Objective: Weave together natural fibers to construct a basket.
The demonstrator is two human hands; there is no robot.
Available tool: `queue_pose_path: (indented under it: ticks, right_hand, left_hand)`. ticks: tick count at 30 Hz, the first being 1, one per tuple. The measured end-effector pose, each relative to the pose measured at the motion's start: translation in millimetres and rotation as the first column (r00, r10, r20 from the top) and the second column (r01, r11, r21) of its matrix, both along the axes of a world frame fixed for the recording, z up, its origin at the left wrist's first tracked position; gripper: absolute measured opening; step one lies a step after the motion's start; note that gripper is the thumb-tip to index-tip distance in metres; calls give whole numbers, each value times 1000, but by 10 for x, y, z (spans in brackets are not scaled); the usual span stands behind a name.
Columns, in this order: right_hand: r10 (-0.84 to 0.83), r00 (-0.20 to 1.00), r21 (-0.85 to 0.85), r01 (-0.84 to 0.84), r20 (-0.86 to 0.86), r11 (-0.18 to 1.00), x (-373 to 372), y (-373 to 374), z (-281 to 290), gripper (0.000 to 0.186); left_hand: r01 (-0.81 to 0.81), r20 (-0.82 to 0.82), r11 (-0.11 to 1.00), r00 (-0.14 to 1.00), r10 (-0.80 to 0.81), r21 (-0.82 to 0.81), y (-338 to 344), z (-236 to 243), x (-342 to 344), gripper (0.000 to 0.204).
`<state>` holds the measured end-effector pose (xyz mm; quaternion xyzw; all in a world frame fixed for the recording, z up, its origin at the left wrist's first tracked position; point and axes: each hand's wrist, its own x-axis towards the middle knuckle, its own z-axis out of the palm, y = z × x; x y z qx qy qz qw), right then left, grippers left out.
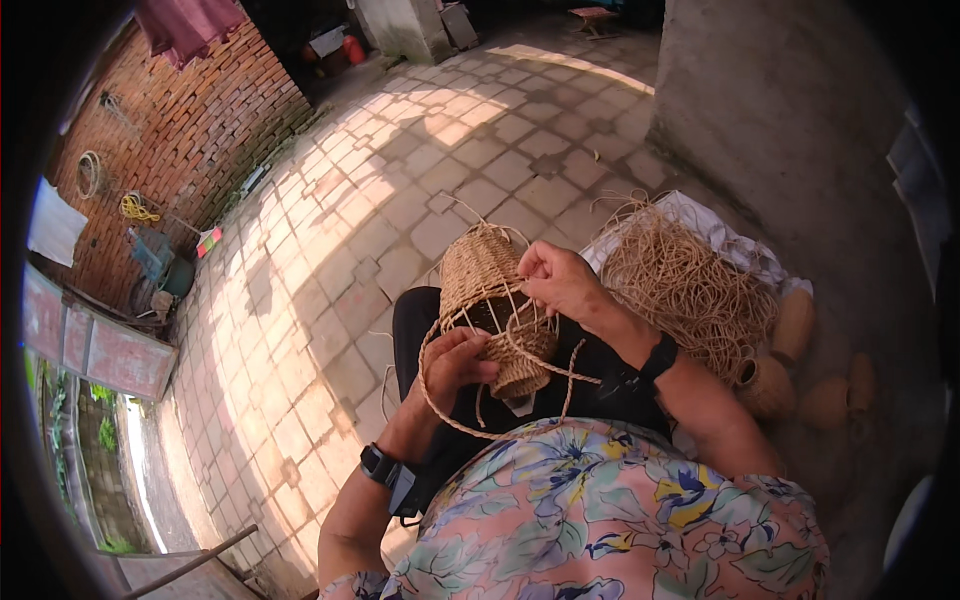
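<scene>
A half-woven straw basket (483, 262) rests tilted on my lap, with an open band of bare upright ribs between its broad upper weave and a narrower lower woven part (525, 352). My left hand (458, 362) is closed on the basket's left side by the open band. At the right edge of the upper weave, my right hand (567, 283) pinches a strand between thumb and fingers. A loose twisted straw cord (428, 392) loops from near my left hand down across my lap. Another end of cord crosses below my right wrist.
To my right, a large heap of straw cord (690, 285) lies on a white sack (705, 222). Several small woven or gourd-like pieces (793, 325) stand beside it. A grey wall (770, 110) rises behind. Paving tiles (330, 270) stretch left toward a brick wall (190, 130).
</scene>
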<state>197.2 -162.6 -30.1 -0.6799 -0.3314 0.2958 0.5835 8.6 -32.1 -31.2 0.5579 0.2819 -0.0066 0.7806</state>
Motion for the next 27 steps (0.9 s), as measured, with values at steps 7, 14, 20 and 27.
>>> queue_pose_path:
  ticks: [7, 14, 20, 27]
  right_hand:
    - [-37, 992, -1, 37, -120, 999, 76, -187, -261, 15]
    - [-13, 974, -449, 117, 228, 886, -17, -166, -450, 32]
    - [85, 979, -332, -143, -184, 932, 130, -212, -182, 20]
    - [-193, 930, -125, 161, -314, 979, 930, -1187, -599, 19]
  left_hand:
    - [-6, 35, 1000, 999, 6, 22, -6, -36, 4, 22]
    - [-46, 113, 998, 992, 51, -43, -10, -132, -29, 20]
    - [-107, 163, 986, 978, 127, -130, -32, -210, -52, 25]
    - [-142, 128, 952, 975, 182, -271, 41, -304, -233, 21]
